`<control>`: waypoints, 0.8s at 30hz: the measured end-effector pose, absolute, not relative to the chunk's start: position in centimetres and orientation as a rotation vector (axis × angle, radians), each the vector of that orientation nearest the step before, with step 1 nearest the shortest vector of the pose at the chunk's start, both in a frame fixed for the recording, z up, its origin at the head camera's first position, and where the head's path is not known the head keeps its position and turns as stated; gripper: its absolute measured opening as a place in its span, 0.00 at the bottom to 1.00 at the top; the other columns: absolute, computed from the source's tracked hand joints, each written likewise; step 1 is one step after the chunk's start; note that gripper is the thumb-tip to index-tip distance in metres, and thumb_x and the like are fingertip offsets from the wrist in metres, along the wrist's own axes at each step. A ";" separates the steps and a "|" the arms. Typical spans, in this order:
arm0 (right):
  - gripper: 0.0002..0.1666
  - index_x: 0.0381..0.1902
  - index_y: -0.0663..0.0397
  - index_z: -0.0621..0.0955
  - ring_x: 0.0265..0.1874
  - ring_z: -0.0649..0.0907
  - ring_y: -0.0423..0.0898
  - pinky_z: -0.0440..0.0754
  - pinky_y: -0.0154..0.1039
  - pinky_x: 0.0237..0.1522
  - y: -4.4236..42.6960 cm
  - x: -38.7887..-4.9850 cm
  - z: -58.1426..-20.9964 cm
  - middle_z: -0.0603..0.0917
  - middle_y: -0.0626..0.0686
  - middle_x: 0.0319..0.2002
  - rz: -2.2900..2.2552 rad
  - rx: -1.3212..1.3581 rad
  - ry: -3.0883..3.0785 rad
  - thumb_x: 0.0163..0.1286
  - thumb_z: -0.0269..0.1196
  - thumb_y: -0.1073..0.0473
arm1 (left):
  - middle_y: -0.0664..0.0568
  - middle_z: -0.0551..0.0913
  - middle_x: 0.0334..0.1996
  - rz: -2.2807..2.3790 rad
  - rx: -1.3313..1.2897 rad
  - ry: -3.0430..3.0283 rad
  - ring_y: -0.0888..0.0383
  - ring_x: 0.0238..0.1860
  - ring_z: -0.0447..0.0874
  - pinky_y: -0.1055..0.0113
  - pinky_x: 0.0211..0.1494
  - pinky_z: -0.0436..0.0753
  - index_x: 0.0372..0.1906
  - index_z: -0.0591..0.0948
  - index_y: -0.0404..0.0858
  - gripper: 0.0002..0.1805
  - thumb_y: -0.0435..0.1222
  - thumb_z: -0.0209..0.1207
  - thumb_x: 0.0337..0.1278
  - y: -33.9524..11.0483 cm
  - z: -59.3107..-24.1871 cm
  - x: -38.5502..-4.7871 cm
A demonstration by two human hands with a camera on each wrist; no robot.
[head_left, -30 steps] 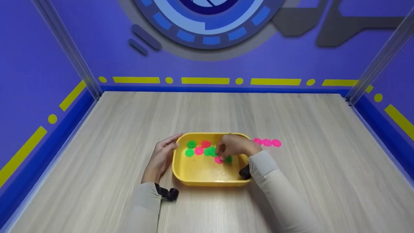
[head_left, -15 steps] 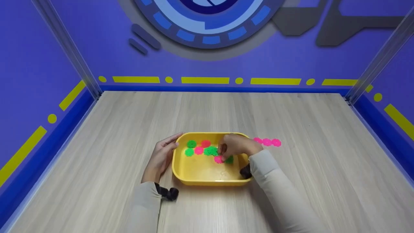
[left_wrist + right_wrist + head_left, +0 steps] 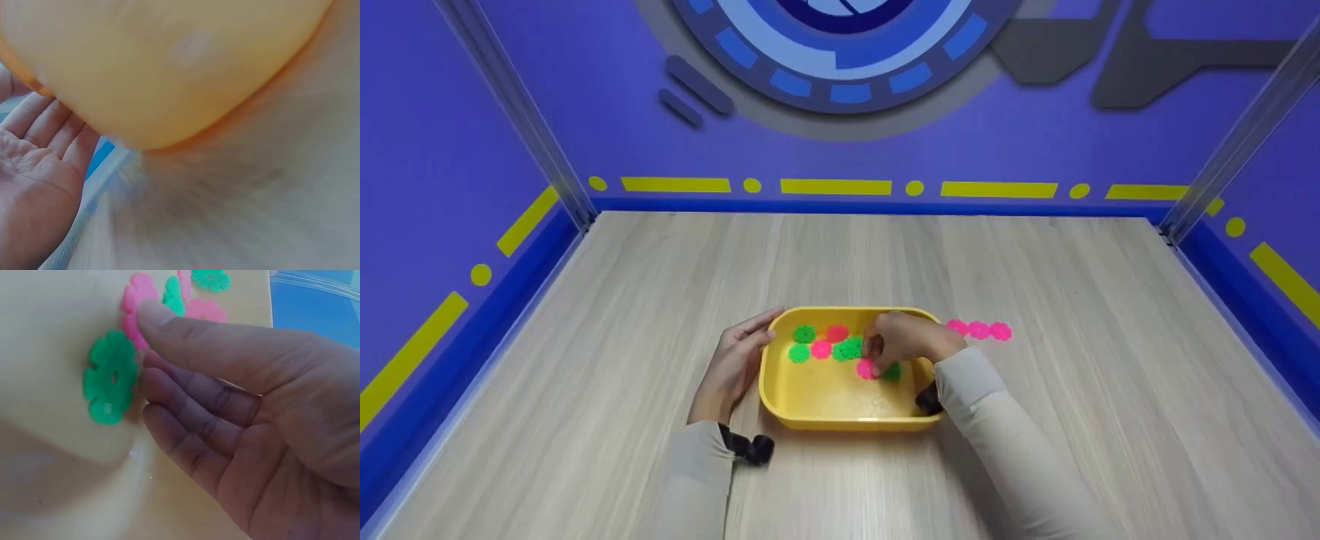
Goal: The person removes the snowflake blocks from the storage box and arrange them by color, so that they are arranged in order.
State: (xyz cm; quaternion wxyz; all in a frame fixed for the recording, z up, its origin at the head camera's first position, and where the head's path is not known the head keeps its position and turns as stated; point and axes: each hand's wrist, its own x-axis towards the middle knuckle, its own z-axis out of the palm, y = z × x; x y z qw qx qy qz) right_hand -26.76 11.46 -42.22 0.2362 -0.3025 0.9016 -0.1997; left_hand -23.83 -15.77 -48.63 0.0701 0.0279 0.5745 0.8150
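A yellow tray [image 3: 840,424] stands on the table with green and pink flower-shaped pieces inside. My left hand [image 3: 729,375] grips its left rim, thumb at the edge and fingers along the outer wall; the left wrist view shows the palm [image 3: 39,180] beside the tray wall [image 3: 169,84]. Inside the tray's right half, my right hand [image 3: 906,337] pinches a pink piece [image 3: 866,368]. In the right wrist view the thumb of the right hand [image 3: 253,394] lies on this pink piece [image 3: 132,312], near a green piece [image 3: 112,377]. The index finger is mostly hidden.
Pink pieces [image 3: 979,330] lie in a row on the wooden table [image 3: 1080,300], just right of the tray. Several other green [image 3: 804,334] and pink [image 3: 821,349] pieces rest in the tray's back left part. Blue walls enclose the table's back and sides.
My right hand has shifted slightly right and then back left, still at the pink piece. The left hand and the tray have stayed in place.
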 end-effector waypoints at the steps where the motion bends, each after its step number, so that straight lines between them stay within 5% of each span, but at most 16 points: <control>1: 0.14 0.37 0.60 0.85 0.27 0.77 0.37 0.78 0.28 0.32 11.4 -26.8 -42.3 0.86 0.53 0.32 -0.552 -0.830 2.468 0.52 0.73 0.63 | 0.39 0.70 0.66 2.453 0.083 1.729 0.55 0.64 0.71 0.67 0.63 0.75 0.64 0.70 0.26 0.26 0.24 0.49 0.58 -15.8 -48.6 -23.8; 24: 0.08 0.30 0.56 0.82 0.27 0.74 0.36 0.74 0.27 0.32 11.5 -27.0 -42.6 0.81 0.47 0.27 -0.582 -0.899 2.425 0.54 0.71 0.63 | 0.39 0.71 0.66 2.423 0.040 1.785 0.55 0.64 0.72 0.66 0.64 0.75 0.64 0.71 0.27 0.26 0.24 0.50 0.57 -15.7 -48.5 -23.9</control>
